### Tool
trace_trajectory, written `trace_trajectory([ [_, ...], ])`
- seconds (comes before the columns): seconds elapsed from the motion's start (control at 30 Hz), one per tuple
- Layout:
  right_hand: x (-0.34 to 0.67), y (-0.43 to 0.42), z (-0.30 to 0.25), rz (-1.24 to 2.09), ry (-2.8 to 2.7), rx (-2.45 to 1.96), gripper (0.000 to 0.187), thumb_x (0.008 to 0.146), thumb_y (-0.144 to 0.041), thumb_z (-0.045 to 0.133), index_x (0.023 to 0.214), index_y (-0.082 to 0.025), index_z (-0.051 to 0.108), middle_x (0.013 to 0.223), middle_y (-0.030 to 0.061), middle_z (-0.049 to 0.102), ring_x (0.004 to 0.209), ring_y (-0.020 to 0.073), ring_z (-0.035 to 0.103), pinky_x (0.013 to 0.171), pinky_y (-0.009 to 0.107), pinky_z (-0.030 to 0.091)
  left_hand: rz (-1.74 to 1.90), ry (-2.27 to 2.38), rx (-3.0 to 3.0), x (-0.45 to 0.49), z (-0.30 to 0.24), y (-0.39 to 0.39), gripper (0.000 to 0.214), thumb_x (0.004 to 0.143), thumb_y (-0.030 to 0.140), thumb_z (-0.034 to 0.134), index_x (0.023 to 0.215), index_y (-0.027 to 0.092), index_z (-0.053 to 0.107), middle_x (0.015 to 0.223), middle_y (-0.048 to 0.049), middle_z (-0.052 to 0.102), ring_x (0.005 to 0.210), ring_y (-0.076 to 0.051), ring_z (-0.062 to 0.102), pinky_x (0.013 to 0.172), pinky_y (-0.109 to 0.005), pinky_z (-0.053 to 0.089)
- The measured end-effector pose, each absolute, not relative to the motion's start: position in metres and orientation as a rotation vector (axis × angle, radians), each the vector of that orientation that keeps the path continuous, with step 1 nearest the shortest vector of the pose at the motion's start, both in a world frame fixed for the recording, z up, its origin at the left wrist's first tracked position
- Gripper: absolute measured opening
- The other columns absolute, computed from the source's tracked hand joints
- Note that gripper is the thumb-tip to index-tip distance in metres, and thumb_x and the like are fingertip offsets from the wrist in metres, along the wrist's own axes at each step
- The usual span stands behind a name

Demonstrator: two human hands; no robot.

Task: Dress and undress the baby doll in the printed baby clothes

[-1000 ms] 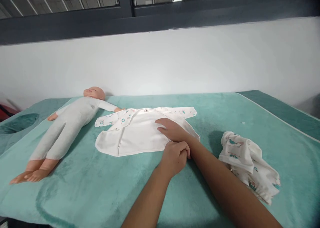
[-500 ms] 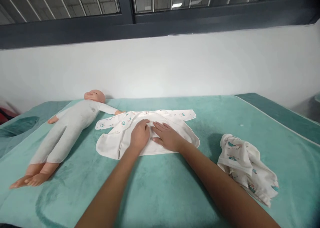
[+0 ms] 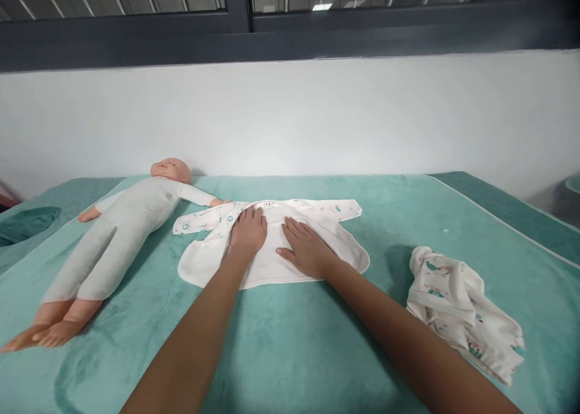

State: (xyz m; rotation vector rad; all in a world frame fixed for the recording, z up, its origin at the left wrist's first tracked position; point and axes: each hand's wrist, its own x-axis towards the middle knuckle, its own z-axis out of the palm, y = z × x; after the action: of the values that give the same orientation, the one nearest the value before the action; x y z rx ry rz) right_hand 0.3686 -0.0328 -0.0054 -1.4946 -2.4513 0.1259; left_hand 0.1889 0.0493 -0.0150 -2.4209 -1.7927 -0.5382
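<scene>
Lying spread, white garment, patterned sleeves

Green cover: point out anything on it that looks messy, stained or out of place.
The patterned garment at right lies crumpled, unlike the spread-out white shirt. A pale speck on the cover farther back is too small to identify. The doll's cloth body has a greyish smudge high on one side.

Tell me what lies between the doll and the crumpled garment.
In the head view: the spread white top, with the left hand and right hand on it.
</scene>
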Motion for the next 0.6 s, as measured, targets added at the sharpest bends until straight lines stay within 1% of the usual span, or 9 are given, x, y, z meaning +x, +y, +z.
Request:
trace_trajectory([
  [0.1, 0.358, -0.023, -0.009, 0.055, -2.416, -1.564, 0.074, 0.097, -0.057, 0.029, 0.147, -0.003, 0.036, 0.156, 0.0214, 0.029, 0.147, 0.0300, 0.022, 0.118, 0.047, 0.021, -0.552, -1.782, -2.405, 0.188, -0.017, 0.050, 0.044, 0.098, 0.031, 0.028, 0.132, 0.016, 0.052, 0.140, -0.0145, 0.052, 0.128, -0.029, 0.047, 0.109, -0.046, 0.036],
  [0.2, 0.343, -0.013, -0.007, -0.060, -2.383, -1.604, 0.067, 0.098, -0.050, 0.035, 0.142, -0.001, 0.043, 0.151, 0.0234, 0.038, 0.143, 0.0314, 0.031, 0.117, 0.045, 0.024, -0.582, -1.788, -2.375, 0.188, -0.018, 0.050, 0.044, 0.098, 0.029, 0.028, 0.132, 0.014, 0.052, 0.139, -0.0144, 0.053, 0.128, -0.029, 0.047, 0.109, -0.044, 0.037],
  [0.3, 0.327, -0.005, -0.002, -0.154, -2.338, -1.630, 0.050, 0.100, -0.038, 0.035, 0.128, -0.003, 0.057, 0.138, 0.0230, 0.053, 0.133, 0.0307, 0.044, 0.114, 0.042, 0.027, -0.615, -1.807, -2.344, 0.188, -0.019, 0.050, 0.048, 0.098, 0.028, 0.028, 0.140, 0.011, 0.045, 0.145, -0.0167, 0.047, 0.134, -0.030, 0.042, 0.112, -0.044, 0.033],
  [0.37, 0.321, 0.000, -0.001, -0.156, -2.332, -1.636, 0.045, 0.101, -0.033, 0.031, 0.120, -0.006, 0.062, 0.132, 0.0209, 0.059, 0.129, 0.0288, 0.048, 0.112, 0.041, 0.030, -0.639, -1.815, -2.339, 0.187, -0.019, 0.050, 0.051, 0.098, 0.027, 0.027, 0.145, 0.010, 0.039, 0.149, -0.0174, 0.042, 0.137, -0.029, 0.039, 0.114, -0.043, 0.031],
  [0.4, 0.319, 0.002, -0.001, -0.147, -2.327, -1.647, 0.046, 0.101, -0.032, 0.029, 0.119, -0.007, 0.062, 0.132, 0.0205, 0.059, 0.129, 0.0282, 0.048, 0.112, 0.040, 0.030, -0.655, -1.813, -2.337, 0.187, -0.020, 0.050, 0.052, 0.098, 0.028, 0.026, 0.146, 0.010, 0.037, 0.150, -0.0174, 0.041, 0.138, -0.029, 0.038, 0.115, -0.042, 0.030],
  [0.47, 0.318, 0.009, -0.003, -0.127, -2.295, -1.693, 0.048, 0.101, -0.033, 0.028, 0.125, -0.005, 0.059, 0.139, 0.0213, 0.054, 0.134, 0.0284, 0.043, 0.112, 0.040, 0.029, -0.690, -1.803, -2.329, 0.186, -0.021, 0.050, 0.054, 0.099, 0.028, 0.025, 0.148, 0.010, 0.034, 0.151, -0.0171, 0.040, 0.140, -0.028, 0.036, 0.116, -0.042, 0.029],
  [0.53, 0.320, 0.017, -0.007, -0.096, -2.256, -1.751, 0.053, 0.101, -0.037, 0.029, 0.133, -0.003, 0.053, 0.146, 0.0213, 0.046, 0.140, 0.0290, 0.036, 0.114, 0.042, 0.026, -0.714, -1.797, -2.325, 0.185, -0.022, 0.051, 0.054, 0.099, 0.029, 0.024, 0.149, 0.011, 0.034, 0.151, -0.0169, 0.040, 0.140, -0.028, 0.036, 0.116, -0.042, 0.029],
  [0.6, 0.322, 0.025, -0.009, -0.054, -2.222, -1.808, 0.058, 0.100, -0.042, 0.030, 0.139, -0.003, 0.046, 0.151, 0.0201, 0.040, 0.142, 0.0294, 0.032, 0.114, 0.045, 0.025, -0.723, -1.798, -2.334, 0.185, -0.022, 0.051, 0.054, 0.099, 0.030, 0.024, 0.149, 0.011, 0.034, 0.151, -0.0169, 0.041, 0.140, -0.028, 0.037, 0.116, -0.042, 0.030],
])
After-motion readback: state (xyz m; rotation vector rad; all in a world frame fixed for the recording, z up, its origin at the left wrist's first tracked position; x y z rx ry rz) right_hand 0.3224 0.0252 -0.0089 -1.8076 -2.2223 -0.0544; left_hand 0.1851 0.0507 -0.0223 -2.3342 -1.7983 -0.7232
